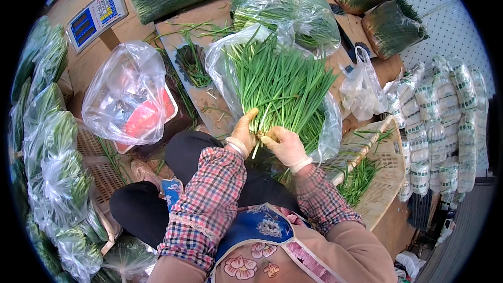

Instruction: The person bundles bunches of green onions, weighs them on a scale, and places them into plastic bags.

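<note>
My gloved left hand [244, 132] is closed round the lower stalks of garlic chives [277, 81], long green leaves with pale ends, which fan out away from me. Close beside it, my gloved right hand [286, 147] has its thumb and fingers pinched at the pale stalk ends. Beneath and around the chives lies an opened clear plastic bag [331, 126], with more green leaves inside its right part. Directly beyond it rests a filled clear bag of chives [285, 13].
To the left, a red basin [149, 112] sits under clear plastic, near a scale with a keypad [97, 18]. Bagged greens [60, 162] crowd the left side. A beige plastic basket [385, 149] with loose leaves stands right, before white wrapped bundles [437, 126]. Upright chive bundles [393, 29] stand far right.
</note>
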`<state>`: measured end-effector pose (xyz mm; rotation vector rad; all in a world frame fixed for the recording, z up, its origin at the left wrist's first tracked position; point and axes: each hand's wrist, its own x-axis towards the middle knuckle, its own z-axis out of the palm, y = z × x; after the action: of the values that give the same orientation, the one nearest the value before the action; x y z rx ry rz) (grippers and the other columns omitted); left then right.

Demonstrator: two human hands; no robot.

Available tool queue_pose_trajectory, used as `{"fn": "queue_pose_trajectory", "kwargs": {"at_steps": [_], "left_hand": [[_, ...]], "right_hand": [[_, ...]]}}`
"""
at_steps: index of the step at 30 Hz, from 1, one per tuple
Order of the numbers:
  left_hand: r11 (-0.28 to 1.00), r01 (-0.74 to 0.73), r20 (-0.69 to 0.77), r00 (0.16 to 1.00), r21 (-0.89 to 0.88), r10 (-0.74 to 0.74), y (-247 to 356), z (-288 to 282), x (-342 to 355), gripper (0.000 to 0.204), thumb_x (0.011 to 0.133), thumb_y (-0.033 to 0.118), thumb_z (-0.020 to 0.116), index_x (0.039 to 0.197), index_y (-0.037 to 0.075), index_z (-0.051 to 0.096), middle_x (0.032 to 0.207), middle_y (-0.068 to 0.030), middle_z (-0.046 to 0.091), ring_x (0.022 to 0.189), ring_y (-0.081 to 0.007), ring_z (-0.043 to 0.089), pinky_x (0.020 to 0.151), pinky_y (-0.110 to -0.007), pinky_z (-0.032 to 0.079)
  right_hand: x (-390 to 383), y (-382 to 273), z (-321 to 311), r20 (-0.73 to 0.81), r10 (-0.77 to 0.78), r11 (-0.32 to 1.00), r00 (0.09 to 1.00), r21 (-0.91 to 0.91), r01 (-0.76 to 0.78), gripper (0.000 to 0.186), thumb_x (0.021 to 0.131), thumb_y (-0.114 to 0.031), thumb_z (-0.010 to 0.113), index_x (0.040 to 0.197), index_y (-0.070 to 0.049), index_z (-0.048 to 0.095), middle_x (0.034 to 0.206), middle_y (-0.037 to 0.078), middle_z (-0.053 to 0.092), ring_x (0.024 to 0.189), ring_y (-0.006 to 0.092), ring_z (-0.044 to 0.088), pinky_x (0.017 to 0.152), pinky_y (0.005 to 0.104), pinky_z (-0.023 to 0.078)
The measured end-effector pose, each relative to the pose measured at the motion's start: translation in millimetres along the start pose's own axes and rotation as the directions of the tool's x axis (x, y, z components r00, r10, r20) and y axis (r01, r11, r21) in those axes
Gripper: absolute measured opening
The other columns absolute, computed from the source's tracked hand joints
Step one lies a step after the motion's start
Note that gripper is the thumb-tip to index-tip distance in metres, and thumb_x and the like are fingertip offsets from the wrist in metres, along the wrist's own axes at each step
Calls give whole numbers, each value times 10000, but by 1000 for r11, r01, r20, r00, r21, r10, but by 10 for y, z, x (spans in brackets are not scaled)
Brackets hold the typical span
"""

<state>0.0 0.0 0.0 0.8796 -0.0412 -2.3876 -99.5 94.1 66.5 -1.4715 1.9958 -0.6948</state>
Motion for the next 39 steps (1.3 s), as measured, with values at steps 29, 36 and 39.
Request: {"fn": "queue_pose_trajectory", "kwargs": {"at_steps": [29,36,39], "left_hand": [[985,43,180,981,167,-74,-41,17,19,320,818,108,657,1096,-5,544,1025,-120,610,894,-225,606,766,-361,520],[957,1,100,995,289,-31,-71,-43,53,271,806,22,634,1053,-50,547,923,-142,632,809,-236,633,719,-358,541],[955,3,68,997,296,-24,-106,-129,136,246,804,25,621,1018,-72,550,904,-158,628,772,-248,639,671,-393,553]], "right_hand": [[-234,164,270,-158,-11,913,987,-404,-54,309,774,-358,664,822,-78,542,577,87,552,535,290,576,500,381,449],[-450,56,-116,90,210,951,974,213,-225,201,814,-238,636,751,-76,534,569,30,552,467,153,533,432,295,394],[-696,-26,-782,361,368,730,857,458,-507,185,800,-192,659,744,-61,540,570,1,537,462,70,479,419,214,348]]}}
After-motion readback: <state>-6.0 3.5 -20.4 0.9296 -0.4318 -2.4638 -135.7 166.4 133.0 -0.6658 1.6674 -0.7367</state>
